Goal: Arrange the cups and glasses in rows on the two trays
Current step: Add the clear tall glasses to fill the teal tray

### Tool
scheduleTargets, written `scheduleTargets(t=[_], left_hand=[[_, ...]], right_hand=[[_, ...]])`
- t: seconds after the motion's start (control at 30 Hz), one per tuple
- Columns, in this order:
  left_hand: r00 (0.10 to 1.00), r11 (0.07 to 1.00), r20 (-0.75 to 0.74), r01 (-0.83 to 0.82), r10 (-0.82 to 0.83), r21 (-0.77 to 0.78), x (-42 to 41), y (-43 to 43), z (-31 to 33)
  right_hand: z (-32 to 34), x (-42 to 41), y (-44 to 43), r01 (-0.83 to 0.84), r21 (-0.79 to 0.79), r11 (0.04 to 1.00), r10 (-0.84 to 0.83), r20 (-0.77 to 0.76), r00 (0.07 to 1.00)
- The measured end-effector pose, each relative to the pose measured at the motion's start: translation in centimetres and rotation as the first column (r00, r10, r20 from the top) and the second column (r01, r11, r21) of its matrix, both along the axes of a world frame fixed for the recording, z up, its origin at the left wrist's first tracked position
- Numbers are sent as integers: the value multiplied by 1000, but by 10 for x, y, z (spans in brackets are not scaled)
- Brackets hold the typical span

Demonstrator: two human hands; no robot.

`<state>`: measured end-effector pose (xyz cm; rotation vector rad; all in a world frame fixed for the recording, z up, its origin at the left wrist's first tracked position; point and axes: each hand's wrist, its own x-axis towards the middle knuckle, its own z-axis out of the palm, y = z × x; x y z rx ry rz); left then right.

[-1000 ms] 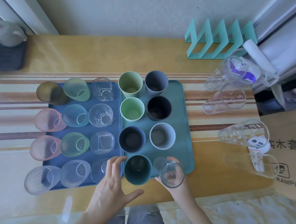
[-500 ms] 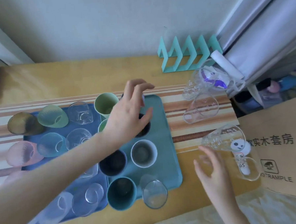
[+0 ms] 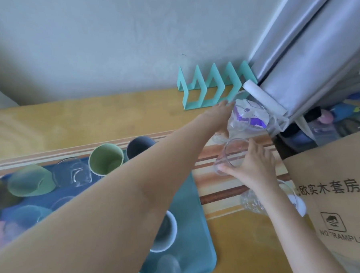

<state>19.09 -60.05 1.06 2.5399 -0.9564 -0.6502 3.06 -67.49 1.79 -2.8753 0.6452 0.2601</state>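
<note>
My left hand (image 3: pixel 218 114) reaches far to the right, its fingers over a clear cup with purple print (image 3: pixel 250 117) lying on its side and its thumb under it. My right hand (image 3: pixel 252 167) grips a plain clear cup (image 3: pixel 231 154), also on its side, just in front. Another clear cup (image 3: pixel 250 203) lies under my right wrist. The teal tray (image 3: pixel 192 200) carries a light green cup (image 3: pixel 105 161), a dark grey cup (image 3: pixel 138 147), a white-rimmed cup (image 3: pixel 168 231) and a clear glass (image 3: pixel 167 268). Tinted and clear glasses, such as a green one (image 3: pixel 29 184), stand on the blue tray (image 3: pixel 59 193).
A teal zigzag rack (image 3: pixel 212 86) stands against the wall behind the cups. A white roll (image 3: pixel 263 101) leans on a silver-covered unit (image 3: pixel 316 45) at the right. A cardboard box (image 3: pixel 334 191) borders the table's right side. My left forearm hides much of both trays.
My left hand has moved from above the teal tray to the purple-printed cup. My right hand has moved forward and taken hold of the plain clear cup. The view has swung right.
</note>
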Motion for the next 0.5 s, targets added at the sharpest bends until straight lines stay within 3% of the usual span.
scheduleTargets(t=[0.3,0.5], left_hand=[[997,986,-72,-51,40,-159,6,-5,-15],[999,973,-26,-33,28,-230,7,27,12]], right_hand=[[-13,3,-4,6,-5,1000,-5,152,988],[4,-5,4,-7,40,999,-3,243,970]])
